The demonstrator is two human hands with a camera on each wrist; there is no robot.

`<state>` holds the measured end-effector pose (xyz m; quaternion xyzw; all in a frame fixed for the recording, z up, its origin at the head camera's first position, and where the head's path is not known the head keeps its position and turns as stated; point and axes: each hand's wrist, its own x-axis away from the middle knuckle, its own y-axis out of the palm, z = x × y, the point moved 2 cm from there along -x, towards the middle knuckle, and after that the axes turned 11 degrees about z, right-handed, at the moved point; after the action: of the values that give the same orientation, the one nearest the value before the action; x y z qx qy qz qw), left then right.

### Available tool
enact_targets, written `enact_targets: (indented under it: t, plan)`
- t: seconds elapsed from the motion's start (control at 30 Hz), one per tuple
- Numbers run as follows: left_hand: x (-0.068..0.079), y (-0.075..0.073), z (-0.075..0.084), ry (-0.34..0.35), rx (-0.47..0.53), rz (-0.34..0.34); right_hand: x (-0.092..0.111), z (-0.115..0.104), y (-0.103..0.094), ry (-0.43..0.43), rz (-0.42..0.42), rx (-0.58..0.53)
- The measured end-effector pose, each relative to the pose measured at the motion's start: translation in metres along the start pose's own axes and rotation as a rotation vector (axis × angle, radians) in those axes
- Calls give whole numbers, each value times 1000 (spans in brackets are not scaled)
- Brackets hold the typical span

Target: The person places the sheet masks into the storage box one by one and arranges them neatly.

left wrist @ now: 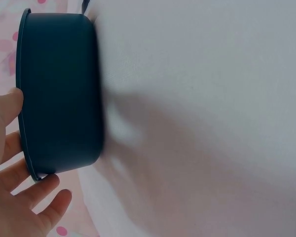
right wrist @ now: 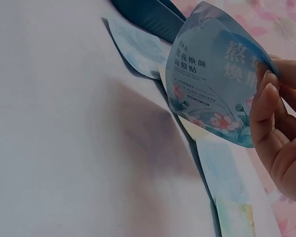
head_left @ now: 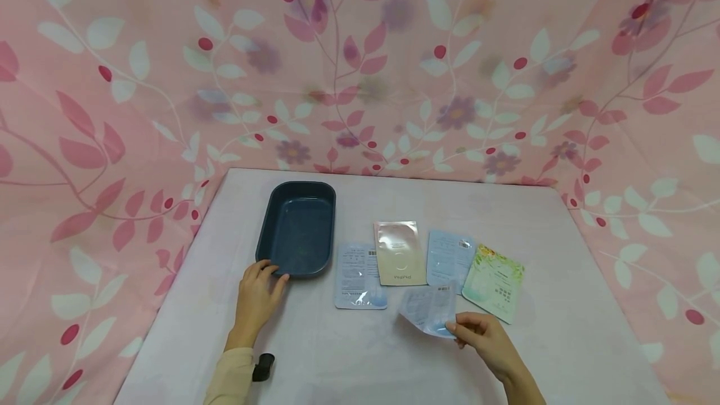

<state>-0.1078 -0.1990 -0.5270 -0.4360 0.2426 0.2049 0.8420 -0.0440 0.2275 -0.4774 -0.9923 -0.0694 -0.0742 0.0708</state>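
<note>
My left hand [head_left: 260,295] rests at the near left corner of a dark blue rectangular dish [head_left: 298,236]. Its fingertips and thumb touch the rim, fingers spread and loosely extended in the left wrist view. My right hand [head_left: 478,336] pinches a light blue face mask packet [head_left: 430,310] by its corner, thumb against fingers. Held above the table, the packet bends slightly; its front with pink flowers faces the right wrist camera. Behind it lie a blue-white packet [head_left: 360,277], a beige-gold packet [head_left: 400,255], another light blue packet [head_left: 449,258] and a green floral packet [head_left: 495,283].
A white cloth covers the table [head_left: 337,361]. Pink floral fabric [head_left: 360,67] hangs round the back and sides. A black strap piece [head_left: 263,367] sits beside the left sleeve [head_left: 230,377]. The dish stands left of the row of packets.
</note>
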Motion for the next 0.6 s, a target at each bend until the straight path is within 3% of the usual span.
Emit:
enact_targets:
  t: [0.27, 0.6]
  plan:
    - [1, -1, 0, 13, -6, 13, -7, -11, -1, -114, -31, 9]
    - [2, 2, -3, 14, -4, 20, -17, -24, -5, -157, 27, 79]
